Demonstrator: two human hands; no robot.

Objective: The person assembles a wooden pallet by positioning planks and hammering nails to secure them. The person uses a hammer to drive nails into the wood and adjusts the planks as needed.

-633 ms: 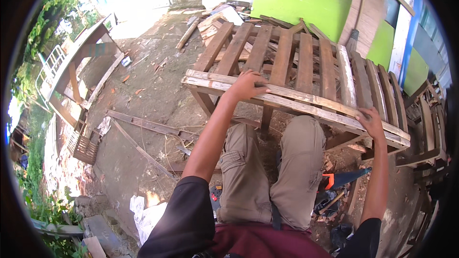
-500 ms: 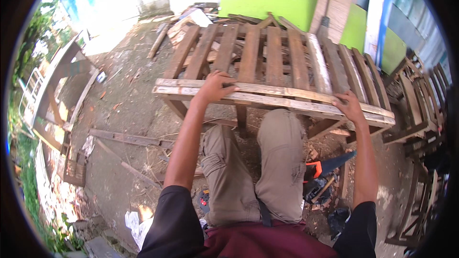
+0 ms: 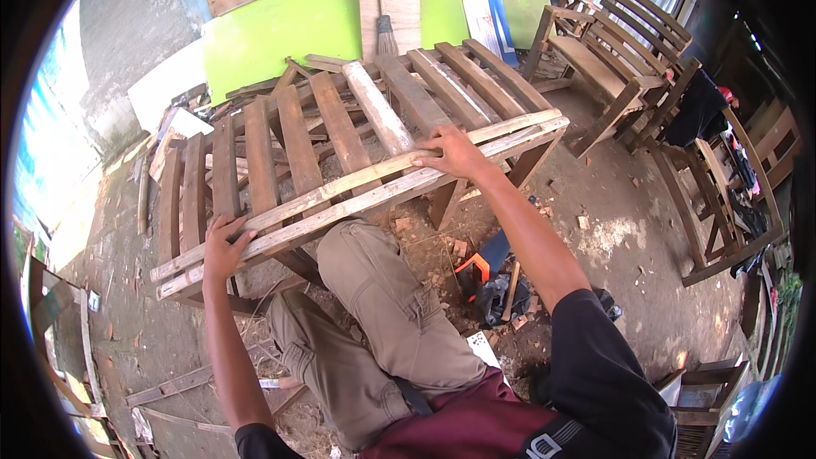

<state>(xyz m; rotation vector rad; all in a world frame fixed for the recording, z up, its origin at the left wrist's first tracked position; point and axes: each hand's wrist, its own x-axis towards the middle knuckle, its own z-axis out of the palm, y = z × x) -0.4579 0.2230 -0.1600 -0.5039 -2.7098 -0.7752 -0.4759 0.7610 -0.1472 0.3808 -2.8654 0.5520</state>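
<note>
A low slatted wooden bench point(image 3: 293, 132) stands before my knees, with brown slats and one whitish slat point(image 3: 378, 110). Along its near edge run two pale wooden strips point(image 3: 340, 187), side by side. My left hand point(image 3: 225, 248) is closed over the strips toward their left end, thumb on the near side of the fingers. Right of the middle, beside the whitish slat's end, my right hand point(image 3: 452, 153) grips the same strips with bent fingers. The undersides of both grips are hidden.
On the ground by my right knee lie a handsaw with orange handle point(image 3: 476, 272), a black plastic bag point(image 3: 493, 299) and wood scraps. A broom point(image 3: 385, 34) leans at the back wall. Wooden benches point(image 3: 629, 51) stand at the right. Timber lengths point(image 3: 174, 387) lie lower left.
The view has swung to the right and tilted, bringing in the benches there. Both hands keep about the same places on the strips.
</note>
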